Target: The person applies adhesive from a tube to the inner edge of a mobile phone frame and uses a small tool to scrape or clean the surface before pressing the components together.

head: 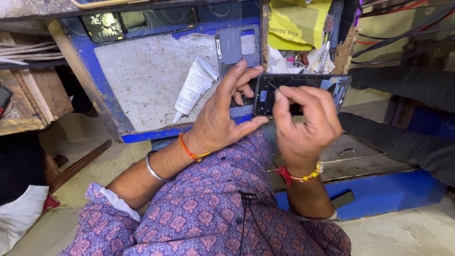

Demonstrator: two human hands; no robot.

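Note:
My left hand [227, 111] grips the left end of an opened black phone body [327, 84], held level in front of me with its inner side facing up. My right hand [303, 121] is pinched over the middle of the phone, fingertips pressed together on a thin dark tool or small part that touches the inside near a small blue piece; what it pinches is too small to tell. Both wrists wear thread bands, and a metal bangle sits on my left forearm.
A grey phone back cover [237, 45] and a white tube [194, 87] lie on the worn blue-edged work board [142, 76]. A circuit board [104, 26] rests at its top. Yellow paper [296, 21], tools and cables stand at the right. Another person's dark-sleeved arms [412, 114] reach in from the right.

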